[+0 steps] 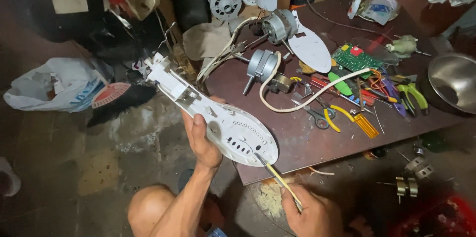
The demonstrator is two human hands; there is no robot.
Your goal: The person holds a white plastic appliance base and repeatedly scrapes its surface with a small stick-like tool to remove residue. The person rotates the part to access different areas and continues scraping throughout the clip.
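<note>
**Screwdriver set to the shell of a white appliance housing**

The left hand (201, 140) is closed around the edge of a long white plastic housing (223, 118), thumb on the perforated inner face, and holds it in the air off the front left corner of the brown worktop (297, 140). The right hand (310, 212) is closed on the yellow-handled screwdriver (277, 175), whose tip touches the rounded end of the housing near a row of slots. The step in hand appears to be work on a fastener or catch at that end; whether the tip sits in a screw head cannot be told. The next move likely calls for a steady grip on the housing and the tool kept in line with its seat. On the worktop lie small motors (260, 66), a green circuit board (354, 58), pliers (414, 95) and a cream cable (317, 95); a steel bowl (453, 86) stands at the right edge.
</note>
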